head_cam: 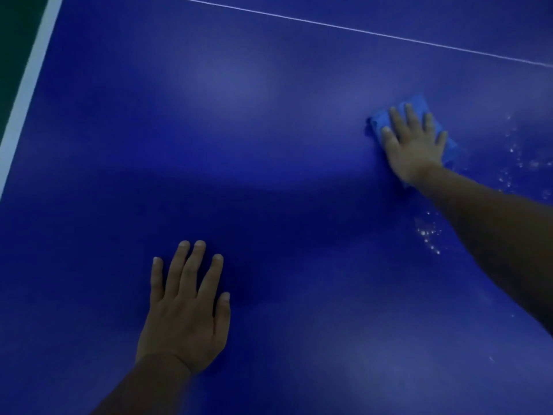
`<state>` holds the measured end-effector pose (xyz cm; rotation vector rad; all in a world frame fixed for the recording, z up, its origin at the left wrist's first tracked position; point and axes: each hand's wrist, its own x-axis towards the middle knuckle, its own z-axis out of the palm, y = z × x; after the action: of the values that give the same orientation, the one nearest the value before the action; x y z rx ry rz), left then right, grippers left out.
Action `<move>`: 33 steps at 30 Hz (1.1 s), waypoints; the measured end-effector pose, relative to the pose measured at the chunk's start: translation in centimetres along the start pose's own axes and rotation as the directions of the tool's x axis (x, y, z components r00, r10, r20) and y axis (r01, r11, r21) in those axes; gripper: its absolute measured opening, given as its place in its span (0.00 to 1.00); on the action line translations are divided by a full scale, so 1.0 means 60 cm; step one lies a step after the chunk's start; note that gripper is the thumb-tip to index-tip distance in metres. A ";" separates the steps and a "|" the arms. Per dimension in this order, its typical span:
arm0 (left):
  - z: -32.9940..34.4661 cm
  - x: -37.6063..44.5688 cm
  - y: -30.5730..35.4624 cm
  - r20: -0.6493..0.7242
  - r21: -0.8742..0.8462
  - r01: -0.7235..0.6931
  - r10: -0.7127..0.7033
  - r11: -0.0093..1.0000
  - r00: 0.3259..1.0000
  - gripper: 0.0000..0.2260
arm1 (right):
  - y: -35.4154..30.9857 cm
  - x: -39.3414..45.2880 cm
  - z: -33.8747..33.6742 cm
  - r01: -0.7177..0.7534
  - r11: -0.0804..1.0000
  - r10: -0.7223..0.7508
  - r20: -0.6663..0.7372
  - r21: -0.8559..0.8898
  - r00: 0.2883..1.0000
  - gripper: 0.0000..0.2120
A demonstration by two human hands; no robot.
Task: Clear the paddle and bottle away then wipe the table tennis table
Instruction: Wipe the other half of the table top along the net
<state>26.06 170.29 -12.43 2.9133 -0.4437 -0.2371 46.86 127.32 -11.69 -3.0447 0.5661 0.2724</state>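
Left hand (184,316) flat on table (269,175); right hand (414,145) largely hides, seemingly, cloth (380,121).

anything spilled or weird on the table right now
Yes: pale droplets or specks dot the blue table beside the right forearm, near the blue cloth under the right hand. It looks like spray or residue not yet wiped.
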 end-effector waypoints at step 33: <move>-0.010 -0.024 0.010 -0.138 -0.027 -0.096 0.092 0.995 0.986 0.24 | -0.123 -0.663 0.129 -0.249 0.956 0.258 -0.039 0.155 0.965 0.27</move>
<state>24.61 170.24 -11.56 2.8437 -0.5469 -0.0305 11.70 148.78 -12.25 -2.8422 0.9391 0.1390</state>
